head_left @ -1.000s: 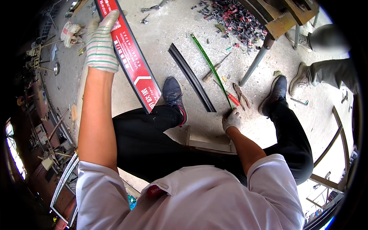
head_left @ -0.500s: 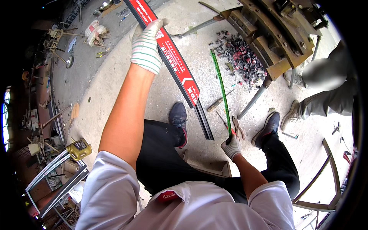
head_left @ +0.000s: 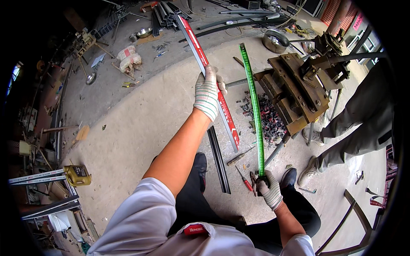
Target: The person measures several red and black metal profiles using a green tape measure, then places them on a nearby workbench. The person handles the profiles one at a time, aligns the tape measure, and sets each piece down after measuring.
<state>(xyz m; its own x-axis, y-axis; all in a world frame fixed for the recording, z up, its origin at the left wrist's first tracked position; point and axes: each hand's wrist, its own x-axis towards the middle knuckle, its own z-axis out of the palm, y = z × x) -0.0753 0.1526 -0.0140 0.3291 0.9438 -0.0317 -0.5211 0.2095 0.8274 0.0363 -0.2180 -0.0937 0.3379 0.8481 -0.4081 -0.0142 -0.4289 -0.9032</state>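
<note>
My left hand [head_left: 206,96], in a white striped knit glove, is closed around a long straight metal profile [head_left: 227,117] with a red printed face, raised and slanting away from me. In my right hand [head_left: 271,192], also gloved, is a tape measure whose green blade [head_left: 255,102] stands out far ahead, slightly bowed, to the right of the profile. My right fingers wrap its dark case, which is mostly hidden. Below the raised profile, a dark grooved strip [head_left: 219,164] lies near my left shoe. Pliers [head_left: 254,183] and a red-handled screwdriver [head_left: 246,182] lie beside my right hand.
A heavy rusty steel machine [head_left: 299,87] stands at right, with a pile of dark and red scraps [head_left: 273,117] under it. Another person's grey trouser leg [head_left: 354,121] is beyond it. A yellow-brown jug [head_left: 77,175] stands at left. Curved profiles [head_left: 243,20] lie at the back.
The view has tilted up, showing more of the far floor. My left hand has shifted the red profile rightward, closer to the tape blade. My right hand still holds the tape measure.
</note>
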